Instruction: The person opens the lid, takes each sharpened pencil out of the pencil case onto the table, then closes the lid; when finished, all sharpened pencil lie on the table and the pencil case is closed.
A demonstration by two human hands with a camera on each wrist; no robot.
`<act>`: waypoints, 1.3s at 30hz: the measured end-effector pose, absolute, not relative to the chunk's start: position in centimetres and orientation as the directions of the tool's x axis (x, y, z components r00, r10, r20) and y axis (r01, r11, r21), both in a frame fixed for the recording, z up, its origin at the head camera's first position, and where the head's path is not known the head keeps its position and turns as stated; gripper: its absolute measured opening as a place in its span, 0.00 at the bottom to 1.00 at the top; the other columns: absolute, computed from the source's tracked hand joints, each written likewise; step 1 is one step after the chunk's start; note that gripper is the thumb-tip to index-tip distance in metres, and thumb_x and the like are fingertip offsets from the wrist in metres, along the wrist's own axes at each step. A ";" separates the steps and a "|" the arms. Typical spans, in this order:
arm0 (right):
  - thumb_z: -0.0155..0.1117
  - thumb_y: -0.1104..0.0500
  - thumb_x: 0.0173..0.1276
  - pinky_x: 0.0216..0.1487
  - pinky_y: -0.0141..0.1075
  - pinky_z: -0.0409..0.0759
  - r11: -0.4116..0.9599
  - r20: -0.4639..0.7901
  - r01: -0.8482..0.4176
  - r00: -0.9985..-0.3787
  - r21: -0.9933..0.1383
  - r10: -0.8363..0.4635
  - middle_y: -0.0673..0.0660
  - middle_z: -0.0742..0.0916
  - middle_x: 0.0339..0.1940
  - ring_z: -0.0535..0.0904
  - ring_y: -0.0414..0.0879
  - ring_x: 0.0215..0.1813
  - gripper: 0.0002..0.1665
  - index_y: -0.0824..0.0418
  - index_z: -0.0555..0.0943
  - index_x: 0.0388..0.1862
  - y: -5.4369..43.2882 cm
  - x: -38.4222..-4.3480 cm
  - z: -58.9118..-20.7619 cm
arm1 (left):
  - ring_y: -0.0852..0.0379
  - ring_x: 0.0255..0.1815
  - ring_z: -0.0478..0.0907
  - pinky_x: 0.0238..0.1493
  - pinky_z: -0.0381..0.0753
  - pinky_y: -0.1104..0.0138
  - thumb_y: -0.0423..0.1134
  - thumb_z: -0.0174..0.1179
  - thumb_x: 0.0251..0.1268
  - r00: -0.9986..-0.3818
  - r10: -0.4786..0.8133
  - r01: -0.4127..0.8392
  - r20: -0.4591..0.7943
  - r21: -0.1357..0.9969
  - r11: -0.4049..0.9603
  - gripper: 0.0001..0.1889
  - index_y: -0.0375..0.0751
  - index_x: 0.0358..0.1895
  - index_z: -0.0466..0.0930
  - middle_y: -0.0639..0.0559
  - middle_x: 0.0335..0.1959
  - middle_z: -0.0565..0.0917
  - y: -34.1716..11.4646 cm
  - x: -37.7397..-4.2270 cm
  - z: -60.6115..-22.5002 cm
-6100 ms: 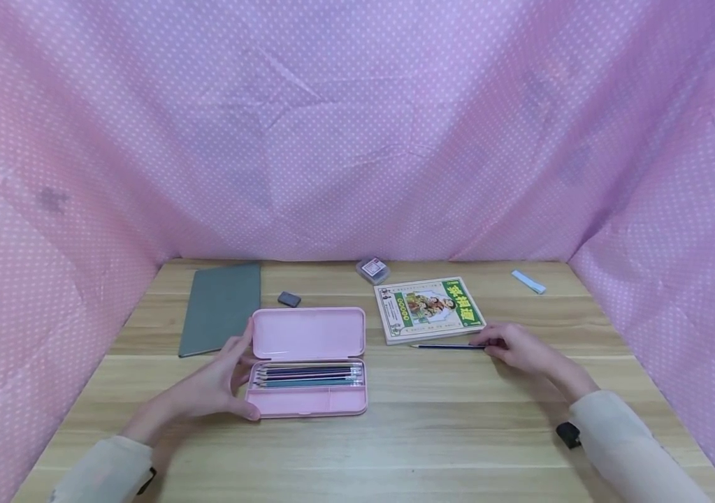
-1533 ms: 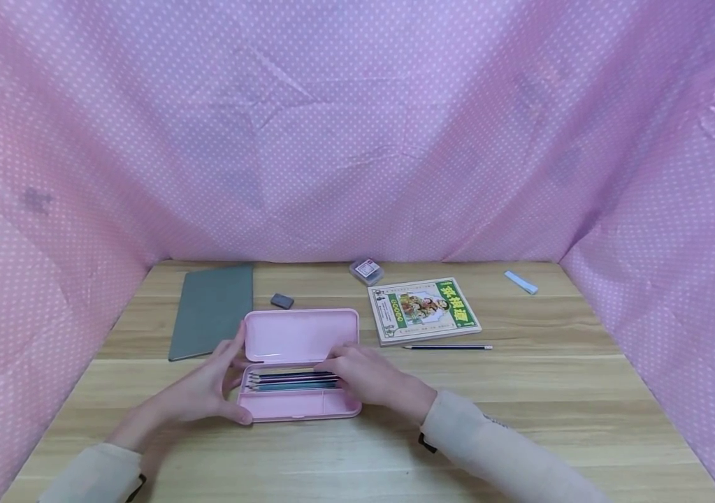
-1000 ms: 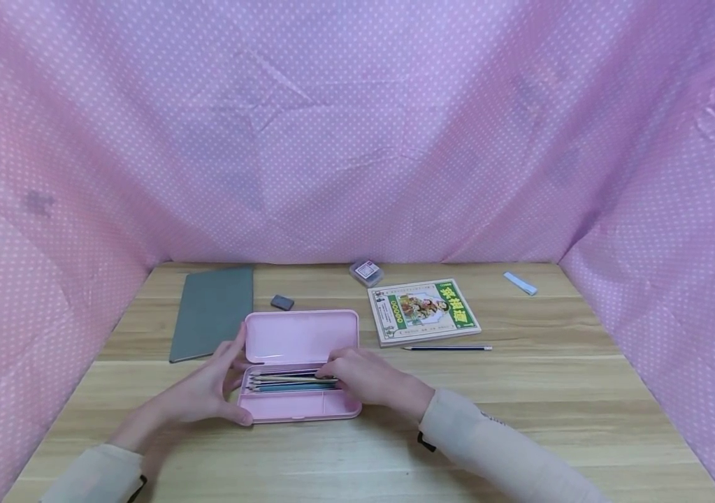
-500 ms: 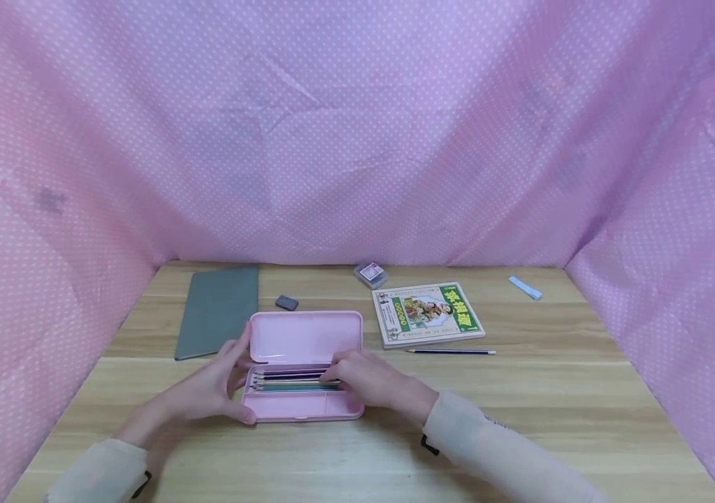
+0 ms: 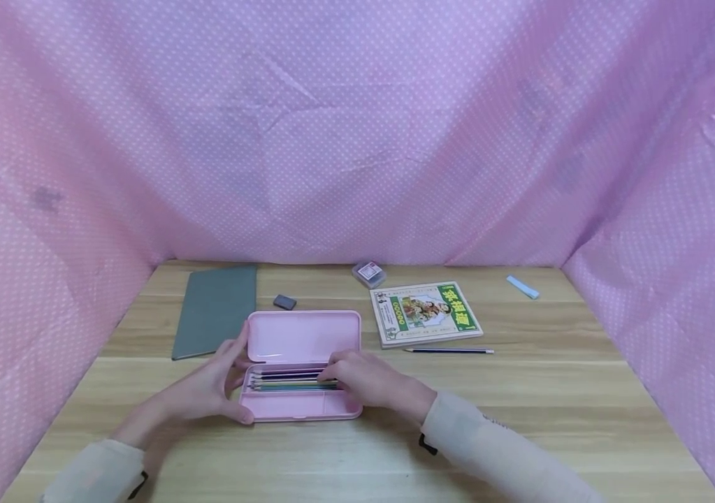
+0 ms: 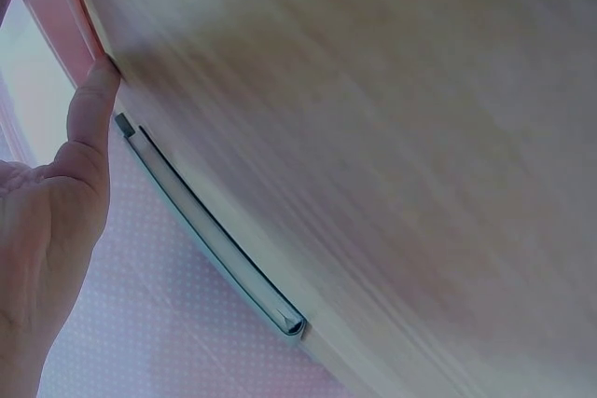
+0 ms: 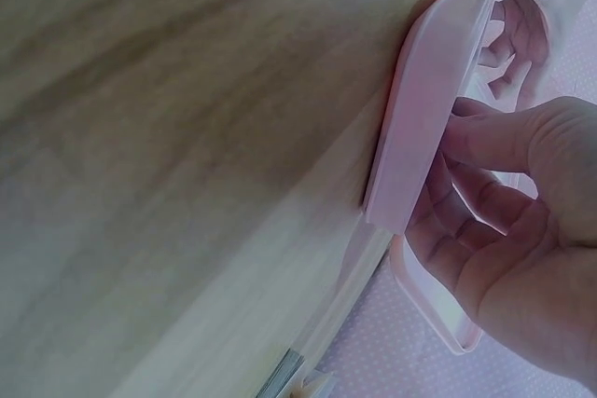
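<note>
A pink pencil case lies on the wooden table with its lid folded back. Several pencils, dark, pale and teal, lie side by side in its long rear compartment. My left hand holds the case's left end, thumb at the front corner and forefinger up at the lid. In the left wrist view the thumb touches the case's edge. My right hand reaches over the case's right end, fingertips pinching a pale pencil near its rear end. That hand hides the pencils' right ends.
A dark pencil lies before a green and white illustrated book. Behind the case are a grey eraser, a grey-green notebook and a small clear box. A light-blue strip lies back right. Pink dotted cloth surrounds the table.
My right hand has left the dark pencil by the book and moved left into the case. There, the pale pencil has shifted forward, toward the teal ones. My left hand keeps its hold.
</note>
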State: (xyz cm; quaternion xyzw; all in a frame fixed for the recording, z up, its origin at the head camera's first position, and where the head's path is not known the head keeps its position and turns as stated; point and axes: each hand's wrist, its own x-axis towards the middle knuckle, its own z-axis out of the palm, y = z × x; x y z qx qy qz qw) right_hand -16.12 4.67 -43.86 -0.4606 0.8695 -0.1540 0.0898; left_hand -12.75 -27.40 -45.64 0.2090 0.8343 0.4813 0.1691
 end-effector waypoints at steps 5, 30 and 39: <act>0.67 0.74 0.64 0.47 0.24 0.80 0.517 -0.004 -0.783 -0.550 -0.346 -0.835 0.49 0.87 0.44 0.80 0.37 0.42 0.23 0.55 0.89 0.54 4.7 -16.2 -43.7 | 0.39 0.70 0.65 0.70 0.67 0.55 0.46 0.85 0.39 -0.858 0.507 0.184 -0.081 0.873 0.451 0.79 0.60 0.81 0.21 0.36 0.73 0.49 -27.4 -12.7 -45.6; 0.63 0.73 0.68 0.54 0.24 0.80 0.478 0.024 -0.762 -0.541 -0.438 -0.840 0.49 0.86 0.45 0.80 0.38 0.47 0.20 0.57 0.88 0.55 6.7 -15.5 -41.5 | 0.39 0.69 0.66 0.70 0.66 0.54 0.46 0.85 0.38 -0.853 0.517 0.201 -0.067 0.873 0.445 0.80 0.58 0.81 0.20 0.37 0.71 0.51 -27.5 -12.7 -45.8; 0.64 0.73 0.68 0.52 0.26 0.81 0.441 0.078 -0.757 -0.538 -0.482 -0.839 0.52 0.85 0.47 0.79 0.39 0.47 0.21 0.60 0.87 0.56 9.3 -15.4 -39.6 | 0.38 0.69 0.66 0.70 0.66 0.54 0.45 0.85 0.39 -0.853 0.518 0.198 -0.067 0.877 0.438 0.79 0.59 0.81 0.21 0.38 0.71 0.52 -27.5 -12.8 -45.8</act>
